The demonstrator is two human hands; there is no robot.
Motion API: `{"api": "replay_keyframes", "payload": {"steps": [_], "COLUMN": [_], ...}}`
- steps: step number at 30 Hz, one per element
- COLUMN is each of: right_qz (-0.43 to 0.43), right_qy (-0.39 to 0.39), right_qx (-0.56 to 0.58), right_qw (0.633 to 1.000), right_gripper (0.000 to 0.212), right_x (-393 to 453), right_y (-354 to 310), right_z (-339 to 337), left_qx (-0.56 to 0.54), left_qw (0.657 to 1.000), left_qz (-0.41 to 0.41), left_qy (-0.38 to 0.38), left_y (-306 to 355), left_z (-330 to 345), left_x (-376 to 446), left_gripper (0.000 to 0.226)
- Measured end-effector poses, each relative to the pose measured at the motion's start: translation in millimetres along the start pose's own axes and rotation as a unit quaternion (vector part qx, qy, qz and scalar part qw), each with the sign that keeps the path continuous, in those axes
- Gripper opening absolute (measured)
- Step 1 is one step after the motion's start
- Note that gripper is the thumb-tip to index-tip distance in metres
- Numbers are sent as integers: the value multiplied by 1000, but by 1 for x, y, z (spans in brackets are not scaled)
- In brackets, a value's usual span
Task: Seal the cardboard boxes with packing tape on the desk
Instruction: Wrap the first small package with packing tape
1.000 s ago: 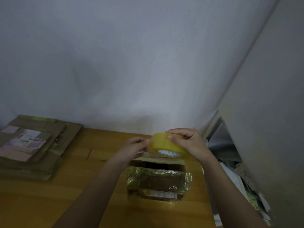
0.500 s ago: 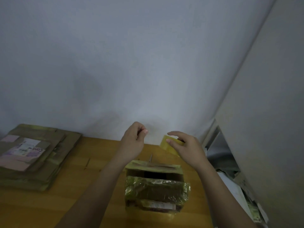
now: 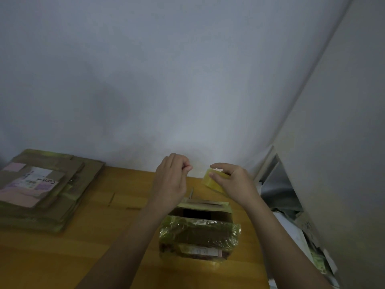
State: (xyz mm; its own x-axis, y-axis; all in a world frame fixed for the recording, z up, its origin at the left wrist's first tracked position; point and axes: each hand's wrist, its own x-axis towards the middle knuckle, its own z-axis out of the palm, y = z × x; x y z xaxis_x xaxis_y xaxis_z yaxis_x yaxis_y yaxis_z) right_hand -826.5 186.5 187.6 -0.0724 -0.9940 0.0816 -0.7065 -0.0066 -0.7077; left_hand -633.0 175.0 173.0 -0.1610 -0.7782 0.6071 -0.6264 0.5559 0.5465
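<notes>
A small cardboard box [image 3: 200, 232] wrapped in old yellowish tape stands on the wooden desk [image 3: 62, 257], its top open at the far side. Above its far edge my right hand [image 3: 235, 182] grips a yellow roll of packing tape [image 3: 212, 181] between thumb and fingers. My left hand [image 3: 171, 180] is raised a little to the left of the roll, with thumb and forefinger pinched together; a tape end between them cannot be made out.
A stack of flattened cardboard boxes [image 3: 41, 188] with labels lies at the desk's back left. The white wall stands right behind the desk. Right of the desk edge, a gap holds papers and clutter [image 3: 302, 236] beside a pale cabinet side.
Both hands rose and moved apart: the left hand left the roll and drew away to the left, pinched. The right hand tilted the roll and carried it slightly right.
</notes>
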Motion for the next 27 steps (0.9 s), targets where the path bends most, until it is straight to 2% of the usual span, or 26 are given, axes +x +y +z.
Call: {"api": "replay_keyframes", "payload": {"steps": [2,6,14,17,19,21,24,27], "right_qz": [6,10,-2,-7,1,4,0,-8], "right_qy": [5,28,40,44,44,41,20,4], "right_qx": [34,127,160,164,152,118,59,41], "right_qw": [999,992,986,986,987,992,998,999], "right_gripper": [7,19,23,22,19,19,20,21], "right_x": [0,-1,-1,-1,0,-1,-5,-7], "right_y": [1,2,0,1,5,11,19,26], "right_z": [3,6,8,7,5,3,1,-1], "left_qx": [8,-19,-67,-132,-213,-233,-110,47], "left_qw": [1000,998,994,981,952,929,915,900], "left_qz": [-5,-66,-87,-139,-210,-255,-269,-196], "left_qy": [6,9,20,-5,-59,-135,-279,-387], "left_y": [-4,-13,-19,-22,-23,-30,-50,-73], "left_z": [-1,0,7,8,9,12,25,40], "left_x": [1,0,-7,-9,-14,-25,-50,-73], "left_gripper": [10,12,10,3,34,74,117,146]}}
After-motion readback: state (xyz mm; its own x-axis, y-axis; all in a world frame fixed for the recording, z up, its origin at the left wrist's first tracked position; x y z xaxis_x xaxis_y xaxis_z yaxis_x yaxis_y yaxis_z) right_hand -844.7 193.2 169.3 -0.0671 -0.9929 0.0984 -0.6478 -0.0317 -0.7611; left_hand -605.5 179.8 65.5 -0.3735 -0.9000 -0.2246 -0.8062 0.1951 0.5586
